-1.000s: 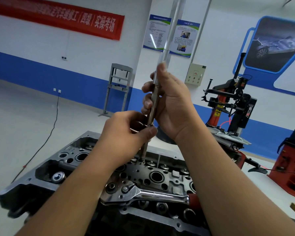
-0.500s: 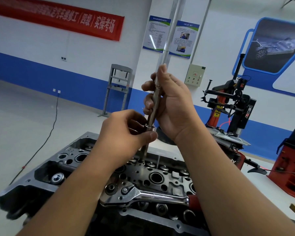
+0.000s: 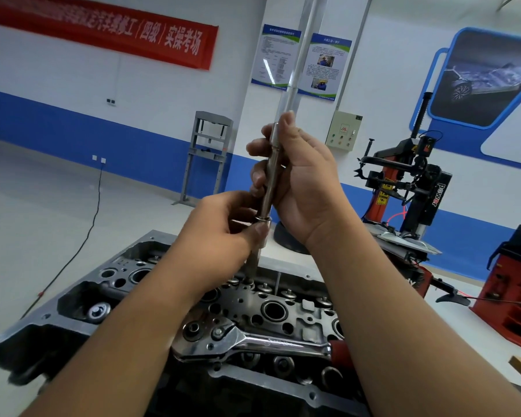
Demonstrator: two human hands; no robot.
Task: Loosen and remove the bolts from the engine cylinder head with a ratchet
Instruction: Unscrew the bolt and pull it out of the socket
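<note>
1. Landmark: cylinder head point(image 3: 283, 299), bottom centre, top face up with bores and valve gear showing.
2. Long bolt point(image 3: 269, 179) stands near-upright above the head's far edge, its lower end just at a hole there; can't tell if the tip is clear of it.
3. Right hand point(image 3: 295, 182) is above the head, fingers curled round the upper shank, thumb lying up along it.
4. Left hand point(image 3: 223, 233) sits lower, just above the head, pinching the shank at the washer point(image 3: 263, 219) between thumb and fingers.
5. Ratchet point(image 3: 244, 338) lies flat on the head's near side, drive end left, red grip right, untouched.
6. Further bolt heads visible along the head's near edge, still seated.
7. Behind the head to the right: red/black tyre changer point(image 3: 409, 188). Behind it to the left: grey shop press point(image 3: 206, 155) against the blue-banded wall.
</note>
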